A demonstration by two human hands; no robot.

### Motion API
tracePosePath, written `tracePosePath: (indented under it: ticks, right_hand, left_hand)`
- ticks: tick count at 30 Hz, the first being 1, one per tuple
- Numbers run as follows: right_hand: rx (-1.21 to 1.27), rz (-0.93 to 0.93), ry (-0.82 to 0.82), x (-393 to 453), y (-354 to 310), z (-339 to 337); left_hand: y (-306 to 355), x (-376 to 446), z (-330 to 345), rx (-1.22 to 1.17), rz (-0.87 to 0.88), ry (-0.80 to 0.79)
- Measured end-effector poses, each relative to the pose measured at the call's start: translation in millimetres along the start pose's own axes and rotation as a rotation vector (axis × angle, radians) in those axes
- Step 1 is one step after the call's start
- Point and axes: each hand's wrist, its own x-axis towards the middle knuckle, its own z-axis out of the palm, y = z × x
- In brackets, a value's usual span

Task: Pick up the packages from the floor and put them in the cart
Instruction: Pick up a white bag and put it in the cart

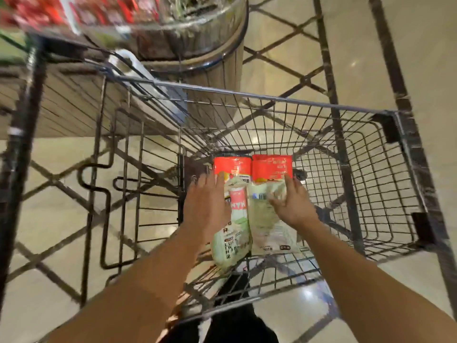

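Observation:
Two flat packages lie side by side on the floor of the wire cart (pixel 284 100), each pale green with a red top. The left package (pixel 235 233) shows dark lettering on its front. The right package (pixel 269 224) lies back side up, with a barcode showing. My left hand (pixel 207 204) rests on the left package with straight fingers. My right hand (pixel 291 201) lies on the right package, fingers spread and relaxed. Both arms reach down into the basket from the near side.
The cart's folded child-seat frame (pixel 111 194) stands to the left of the basket. A round wooden display stand (pixel 212 70) with packaged goods rises beyond the cart's far rim. Glossy tiled floor (pixel 296 21) surrounds the cart.

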Motion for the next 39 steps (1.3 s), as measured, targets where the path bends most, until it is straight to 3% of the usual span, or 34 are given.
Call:
tracePosePath:
  ticks: [3,7,17,22,28,39]
  right_hand:
    - [-0.161,-0.142,0.110,-22,-50,-36]
    - [-0.362,-0.305,0.238,-73,-130,-81]
    - [-0.582,-0.611,0.558,-254,-385,-104]
    - [-0.595,-0.882,0.636,-334,-527,-59]
    - [-0.653,-1.206,0.618,-418,-680,26]
    - [-0.718,-1.655,0.392,-466,-939,223]
  left_hand:
    - [-20,-16,-62,0.170,0.079,0.017]
    - [-71,-61,-144,0.293,0.072,0.206]
    - [-284,-268,-305,0.343,-0.255,0.540]
    - [-408,-388,-331,0.291,-0.473,0.661]
    - [-530,-513,-325,0.216,-0.763,0.743]
    - [-749,-655,-280,0.167,-1.223,0.701]
